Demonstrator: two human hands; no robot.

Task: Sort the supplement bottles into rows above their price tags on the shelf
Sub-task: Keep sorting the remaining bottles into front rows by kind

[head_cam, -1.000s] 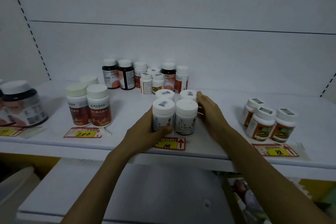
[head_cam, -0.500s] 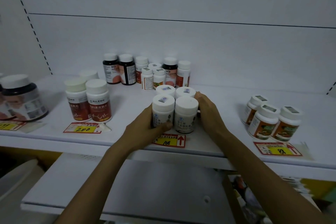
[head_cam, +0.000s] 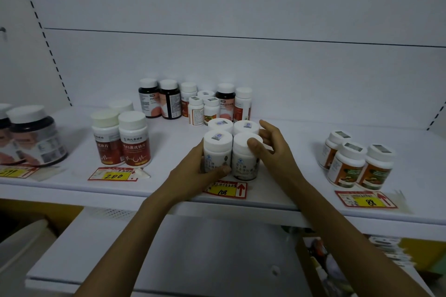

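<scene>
White plastic is the matter in hand: four white-capped bottles stand upright in a tight two-by-two block on the shelf [head_cam: 296,157], right behind the 108 price tag [head_cam: 226,189]. The left hand [head_cam: 190,176] grips the front-left bottle [head_cam: 217,149], thumb curled across its label and fingers hidden round its far side. The right hand [head_cam: 275,149] is loose and spread beside the block. Its thumb rests on the cap of the front-right bottle [head_cam: 242,166], and its fingers reach past the rear-right bottle [head_cam: 246,126], though whether they touch it I cannot tell. The rear-left bottle [head_cam: 220,125] sits untouched, snug against its neighbours. My reading is that this is the squaring-up step, with the block being nudged into line over its tag rather than a bottle being carried. That row looks about done. Further back, against the wall, a mixed cluster [head_cam: 170,100] of dark and white bottles waits unsorted, so a fair part of the job is left. The next move probably calls for letting go without tipping anything, then reaching over the block to the cluster and lifting high enough to clear the caps. To the left, red-labelled bottles [head_cam: 134,142] stand above the 200 price tag [head_cam: 113,174]. To the right, three orange-labelled bottles [head_cam: 347,166] stand above the 88 price tag [head_cam: 365,199], and large dark jars [head_cam: 33,135] sit at the far left edge.
</scene>
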